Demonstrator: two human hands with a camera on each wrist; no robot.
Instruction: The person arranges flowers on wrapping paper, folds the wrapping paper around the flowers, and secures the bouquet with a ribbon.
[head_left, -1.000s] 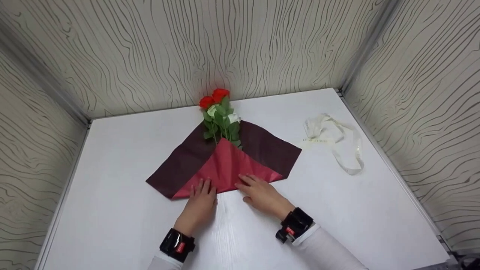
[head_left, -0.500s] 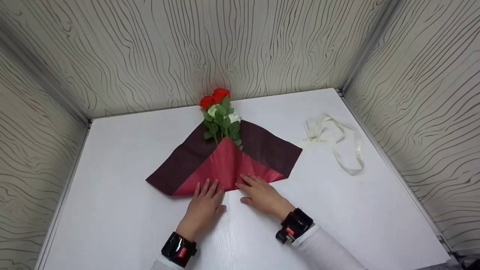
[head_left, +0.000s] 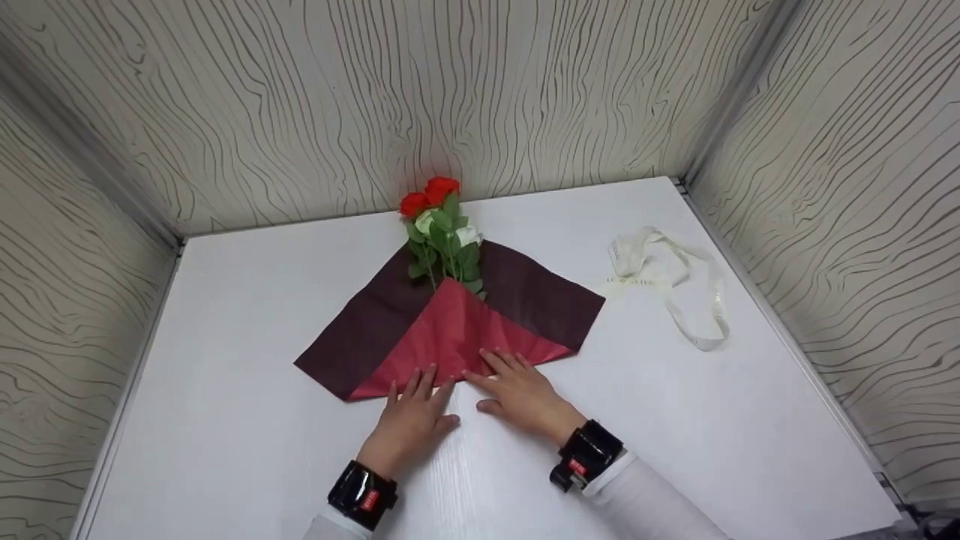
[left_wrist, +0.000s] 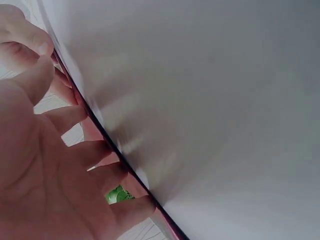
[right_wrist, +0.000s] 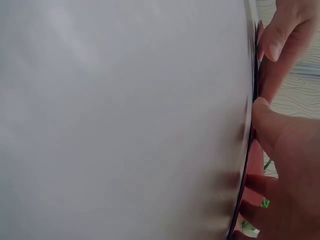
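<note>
- Left hand: has slid rightward along the near edge of the wrapping paper, probably flattening the fold; fingers spread, touching it, gripping nothing.
- Flowers: on the wrapping paper, blooms beyond its far edge, stems running under its red flap.
- Right hand: index fingertip now nearer the left one; fingers spread on that edge, clasping nothing.
- Ribbon: on the desk, right of the wrapping paper.

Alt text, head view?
A person's left hand and right hand touch the near edge of a red flap folded over a dark sheet, red roses and white roses showing beyond it. A pale ribbon lies to the right.
</note>
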